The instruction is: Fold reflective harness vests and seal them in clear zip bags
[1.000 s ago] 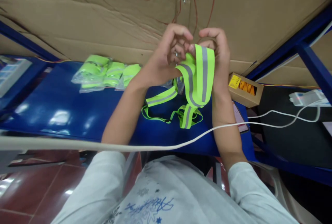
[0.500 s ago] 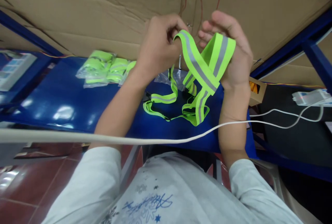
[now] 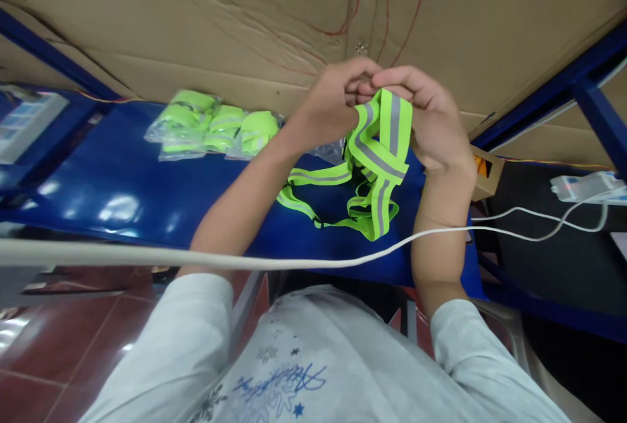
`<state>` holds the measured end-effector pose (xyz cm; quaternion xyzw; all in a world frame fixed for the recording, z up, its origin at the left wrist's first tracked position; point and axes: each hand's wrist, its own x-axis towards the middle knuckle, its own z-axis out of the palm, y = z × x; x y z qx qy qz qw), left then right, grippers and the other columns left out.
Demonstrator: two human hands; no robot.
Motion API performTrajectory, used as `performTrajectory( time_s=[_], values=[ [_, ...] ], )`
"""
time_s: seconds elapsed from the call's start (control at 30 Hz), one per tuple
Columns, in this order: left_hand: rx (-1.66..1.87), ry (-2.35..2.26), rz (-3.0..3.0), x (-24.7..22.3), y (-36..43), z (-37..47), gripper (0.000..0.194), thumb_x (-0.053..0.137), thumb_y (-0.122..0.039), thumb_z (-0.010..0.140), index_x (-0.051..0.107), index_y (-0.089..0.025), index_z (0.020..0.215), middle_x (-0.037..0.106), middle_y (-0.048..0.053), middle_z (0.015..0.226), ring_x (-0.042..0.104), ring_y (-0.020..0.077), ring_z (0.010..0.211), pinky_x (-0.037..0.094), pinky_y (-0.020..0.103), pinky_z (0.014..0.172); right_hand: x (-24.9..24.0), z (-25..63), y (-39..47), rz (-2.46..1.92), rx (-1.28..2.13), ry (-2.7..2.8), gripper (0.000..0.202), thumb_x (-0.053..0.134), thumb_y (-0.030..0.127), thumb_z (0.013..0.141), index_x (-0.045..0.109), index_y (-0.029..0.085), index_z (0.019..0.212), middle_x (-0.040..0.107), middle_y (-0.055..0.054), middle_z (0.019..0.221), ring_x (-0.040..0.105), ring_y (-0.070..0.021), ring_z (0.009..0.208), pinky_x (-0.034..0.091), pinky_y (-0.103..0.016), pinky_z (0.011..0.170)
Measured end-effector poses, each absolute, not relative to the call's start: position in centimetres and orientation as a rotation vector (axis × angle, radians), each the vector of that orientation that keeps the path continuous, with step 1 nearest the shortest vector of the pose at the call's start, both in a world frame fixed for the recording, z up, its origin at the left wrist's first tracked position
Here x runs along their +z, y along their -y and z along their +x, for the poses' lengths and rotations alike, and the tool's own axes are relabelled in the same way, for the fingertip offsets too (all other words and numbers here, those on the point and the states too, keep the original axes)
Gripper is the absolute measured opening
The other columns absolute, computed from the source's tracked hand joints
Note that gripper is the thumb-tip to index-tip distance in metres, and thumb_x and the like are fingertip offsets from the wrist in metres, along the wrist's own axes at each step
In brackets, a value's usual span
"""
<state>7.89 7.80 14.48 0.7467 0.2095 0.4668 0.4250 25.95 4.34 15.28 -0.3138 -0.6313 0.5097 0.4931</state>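
Both my hands are together above the blue table, gripping a neon-yellow reflective harness (image 3: 381, 160) with grey stripes. My left hand (image 3: 337, 100) is closed, pinching the strap on its left side; its fingertips are partly hidden. My right hand (image 3: 435, 116) curls round the upper loop, with its fingertips touching those of the left. Below them the crossed straps hang down, and the lower straps with black buckles lie loosely on the table.
Several neon-yellow bundles in clear bags (image 3: 220, 128) lie at the table's back left. A white cable (image 3: 294, 262) stretches across in front of me. An open cardboard box (image 3: 487, 175) stands at the right, near a power strip (image 3: 585, 186). Cardboard (image 3: 220, 31) covers the back.
My hands have come together and moved down a little. My right fingers, spread before, now close on the strap loop, which has narrowed between the hands.
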Motion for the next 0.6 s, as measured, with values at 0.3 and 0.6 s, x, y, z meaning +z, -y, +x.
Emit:
performTrajectory(
  time_s=[0.3, 0.6],
  values=[
    [1.35, -0.495, 1.742, 14.1, -8.0, 8.9, 0.044, 0.069, -0.007, 0.067, 0.063, -0.026, 0.107, 0.065, -0.002, 0.092, 0.059, 0.0161, 0.074, 0.035, 0.028, 0.06, 15.9, 25.8, -3.5, -0.579, 1.159, 1.684, 0.025, 0.076, 0.034, 0.09, 0.071, 0.038, 0.113, 0.076, 0.006, 0.126, 0.067, -0.0228, 0.131, 0.054, -0.043, 0.118],
    [1.477, -1.18, 2.135, 15.6, -6.6, 8.5, 0.05, 0.052, 0.012, 0.057, 0.06, -0.026, 0.09, 0.063, 0.001, 0.088, 0.054, 0.025, 0.081, 0.035, 0.037, 0.08, 17.0, 26.1, -2.0, -0.836, 0.631, 1.99, 0.065, 0.082, 0.036, 0.087, 0.054, 0.043, 0.144, 0.042, 0.006, 0.166, 0.036, -0.023, 0.159, 0.039, -0.043, 0.13]
  ],
)
